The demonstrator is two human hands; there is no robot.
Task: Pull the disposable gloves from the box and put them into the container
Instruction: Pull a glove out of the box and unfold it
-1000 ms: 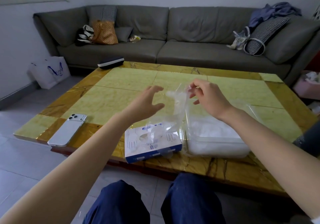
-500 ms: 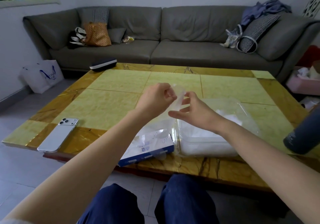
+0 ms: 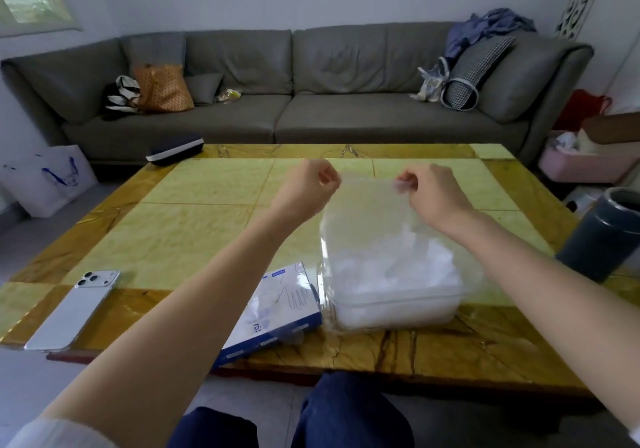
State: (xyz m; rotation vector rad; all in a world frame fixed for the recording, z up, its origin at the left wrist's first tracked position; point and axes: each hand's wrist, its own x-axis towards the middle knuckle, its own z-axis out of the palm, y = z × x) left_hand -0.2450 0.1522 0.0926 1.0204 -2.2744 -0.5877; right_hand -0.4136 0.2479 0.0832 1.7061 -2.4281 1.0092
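Note:
A thin clear disposable glove [image 3: 367, 212] hangs spread between my two hands above the container. My left hand [image 3: 308, 189] pinches its left top corner, my right hand [image 3: 433, 189] pinches its right top corner. Below it stands a clear plastic container [image 3: 394, 312] holding a pile of white-looking gloves. The blue and white glove box [image 3: 277, 316] lies flat just left of the container, partly hidden under my left forearm.
A white phone [image 3: 74, 309] lies near the table's front left edge. A dark grey flask [image 3: 602, 236] stands at the right edge. A dark case [image 3: 175, 148] sits at the far left corner. The sofa is beyond the table; my knees are below it.
My hands were close together on the glove; they have moved apart and stretched it out flat over the container. The camera view has shifted slightly.

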